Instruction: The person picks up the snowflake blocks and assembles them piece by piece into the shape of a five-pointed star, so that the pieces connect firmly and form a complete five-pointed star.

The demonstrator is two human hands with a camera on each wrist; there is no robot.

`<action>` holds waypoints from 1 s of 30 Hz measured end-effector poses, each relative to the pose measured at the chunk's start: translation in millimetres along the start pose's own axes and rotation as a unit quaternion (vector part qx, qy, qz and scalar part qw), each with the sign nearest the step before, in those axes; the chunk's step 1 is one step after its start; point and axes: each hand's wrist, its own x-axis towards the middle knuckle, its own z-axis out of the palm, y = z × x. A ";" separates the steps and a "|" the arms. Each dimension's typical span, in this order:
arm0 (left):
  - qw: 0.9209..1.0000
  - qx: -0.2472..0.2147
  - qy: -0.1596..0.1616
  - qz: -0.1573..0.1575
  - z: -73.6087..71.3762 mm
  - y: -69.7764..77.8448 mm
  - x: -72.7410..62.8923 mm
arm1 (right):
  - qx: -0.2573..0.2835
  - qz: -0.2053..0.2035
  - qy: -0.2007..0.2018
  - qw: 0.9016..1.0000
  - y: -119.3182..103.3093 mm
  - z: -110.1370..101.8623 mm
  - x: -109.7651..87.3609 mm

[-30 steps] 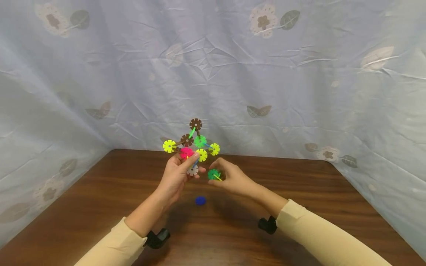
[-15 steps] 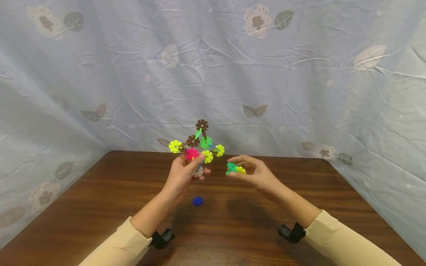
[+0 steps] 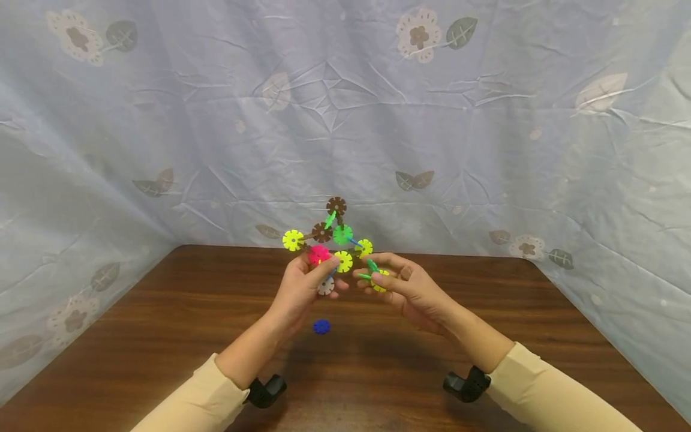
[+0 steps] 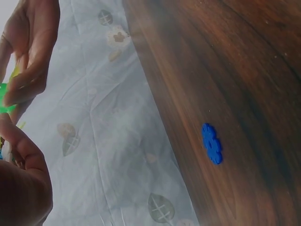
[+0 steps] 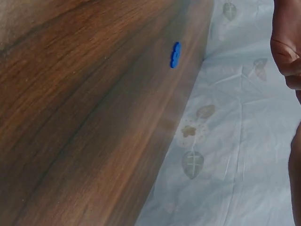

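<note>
My left hand (image 3: pixel 297 288) pinches a structure of joined notched plastic discs above the table, thumb over its lower part. Brown, green, yellow, pink and white discs make it up, with a brown disc (image 3: pixel 336 207) at the top and a pink disc (image 3: pixel 318 254) by the thumb. Close on its right, my right hand (image 3: pixel 415 291) pinches a smaller cluster of green discs (image 3: pixel 373 266) and a yellow disc (image 3: pixel 381 281) between thumb and fingers. In the left wrist view a green disc (image 4: pixel 5 99) shows between the two hands.
A single blue notched disc (image 3: pixel 321 326) lies on the dark wooden table (image 3: pixel 178 336), below and between the hands. Behind the table hangs a pale curtain (image 3: pixel 345 150) printed with flowers and leaves.
My right hand moved right, away from the structure, then came back left beside it, with its green and yellow cluster turned. The left hand and structure shifted slightly right in view.
</note>
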 end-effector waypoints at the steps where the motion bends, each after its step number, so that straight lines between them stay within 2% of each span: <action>1: 1.000 0.001 -0.002 0.001 -0.2 -0.1 -0.4 | 0.004 -0.008 0.004 1.000 -0.1 -0.1 -0.1; 5: 1.000 0.006 -0.010 0.006 -0.3 -0.4 -1.8 | 0.002 -0.030 0.015 0.999 -1.6 0.3 -1.0; 10: 1.000 0.012 -0.017 0.016 1.2 -1.1 -3.2 | -0.033 -0.048 0.020 0.998 -3.4 1.6 -2.8; 19: 0.999 0.022 -0.021 0.021 3.5 -1.9 -5.7 | -0.074 -0.123 0.016 0.990 -3.4 5.8 -1.7; 30: 0.999 0.028 -0.025 0.020 4.4 -1.4 -6.8 | -0.121 -0.132 0.014 0.984 -7.6 6.5 1.4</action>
